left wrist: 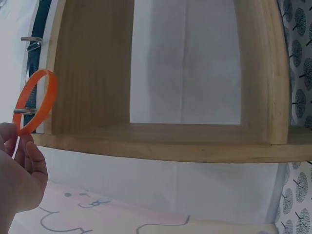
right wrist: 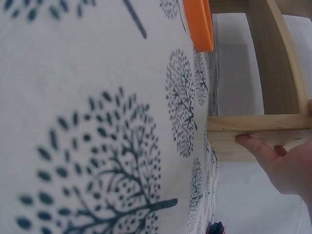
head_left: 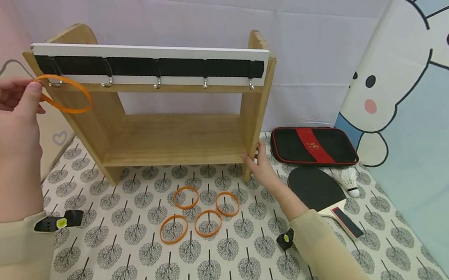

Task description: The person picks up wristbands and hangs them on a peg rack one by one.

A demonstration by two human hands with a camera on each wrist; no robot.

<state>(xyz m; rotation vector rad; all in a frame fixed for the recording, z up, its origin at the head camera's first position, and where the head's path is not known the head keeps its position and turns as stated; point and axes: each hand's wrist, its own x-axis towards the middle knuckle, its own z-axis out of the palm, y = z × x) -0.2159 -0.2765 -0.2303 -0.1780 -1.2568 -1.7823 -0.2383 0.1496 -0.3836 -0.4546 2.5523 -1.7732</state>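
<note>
My left hand (head_left: 8,113) pinches an orange ring (head_left: 87,107) between thumb and fingers, at the upper left of the wooden rack (head_left: 179,137). In the left wrist view the ring (left wrist: 48,100) overlaps the end metal hook (left wrist: 24,111); whether it hangs on the hook I cannot tell. Several hooks line a black strip (head_left: 132,67) on the rack's white top board. Low on the rack's right side panel, my right hand (head_left: 263,170) grips the wood, with the thumb on the near side (right wrist: 253,146). Some fingers are hidden behind the panel.
Several orange rings (head_left: 207,223) lie on the tree-patterned cloth before the rack. To the right are a black and red case (head_left: 290,145), a table tennis paddle (head_left: 314,187) and a shuttlecock (head_left: 349,180). A white curtain (head_left: 203,6) hangs behind.
</note>
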